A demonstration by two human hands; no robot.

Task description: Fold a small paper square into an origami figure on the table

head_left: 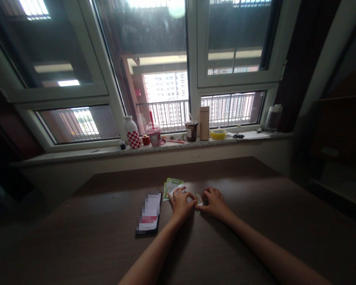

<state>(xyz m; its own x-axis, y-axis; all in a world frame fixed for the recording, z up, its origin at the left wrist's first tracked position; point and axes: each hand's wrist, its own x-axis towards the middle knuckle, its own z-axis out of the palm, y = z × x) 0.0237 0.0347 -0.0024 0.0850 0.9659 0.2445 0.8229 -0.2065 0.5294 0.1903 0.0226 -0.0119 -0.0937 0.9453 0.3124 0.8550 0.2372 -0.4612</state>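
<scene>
A small, pale folded piece of paper with a greenish tint stands at the middle of the table, between my two hands. My left hand pinches its left edge with thumb and forefinger, while its other fingers reach over the green-and-white printed sheets. From the other side, my right hand has its thumb and curled fingers closed on the same paper. My hands partly hide it, so its full shape does not show. Left of my left hand lies a phone with a lit, blurred screen.
Beyond the brown table runs a windowsill. It carries a checkered white bottle, a pink drink cup, a dark cup, a tan flask, yellow tape and scissors.
</scene>
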